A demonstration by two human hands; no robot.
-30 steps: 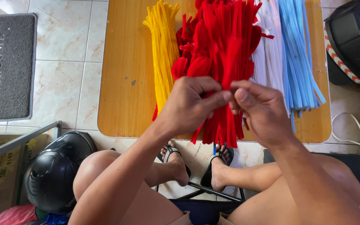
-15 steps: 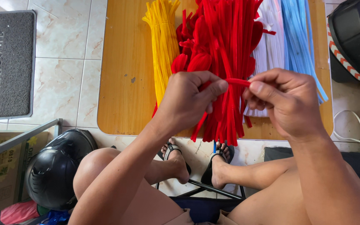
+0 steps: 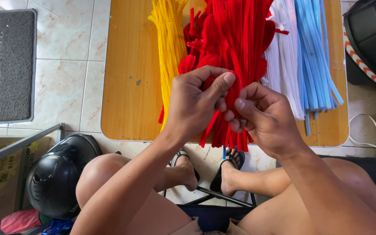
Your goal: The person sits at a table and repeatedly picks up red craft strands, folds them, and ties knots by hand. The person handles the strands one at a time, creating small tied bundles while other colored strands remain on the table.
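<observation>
left hand: our left hand is pinched shut on the red strips, thumb on top.
right hand: our right hand is clamped on the same red strips, thumb touching the left thumb.
red strips: a bundle on the wooden table, ends hanging over its near edge, between both hands.
beside: yellow strips to the left; white strips and blue strips to the right.
floor: black helmet by our left knee, grey doormat farther left.
</observation>
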